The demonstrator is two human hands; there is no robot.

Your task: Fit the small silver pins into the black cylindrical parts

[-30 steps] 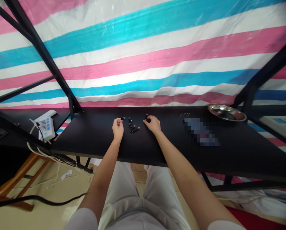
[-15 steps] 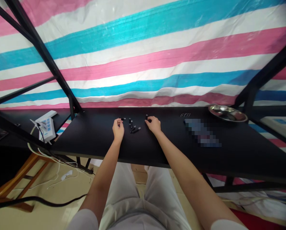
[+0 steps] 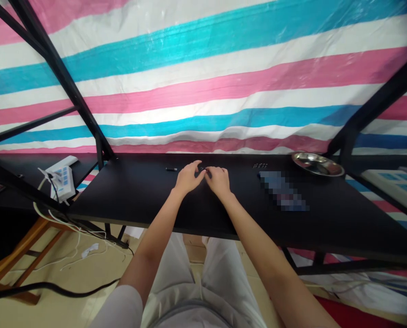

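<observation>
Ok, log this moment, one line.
left hand, right hand: close together, grip unclear; black cylinder: lying left of hands; metal dish: at right

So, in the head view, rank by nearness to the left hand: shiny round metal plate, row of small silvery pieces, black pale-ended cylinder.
1. Black pale-ended cylinder: left of the left hand.
2. Row of small silvery pieces: past the right hand.
3. Shiny round metal plate: farthest right.

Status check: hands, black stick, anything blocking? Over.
Left hand and right hand close together, turned inward; grip unclear. Black stick with pale end lies on tabletop, left of left hand. Hands partly hide what's between them.
</observation>
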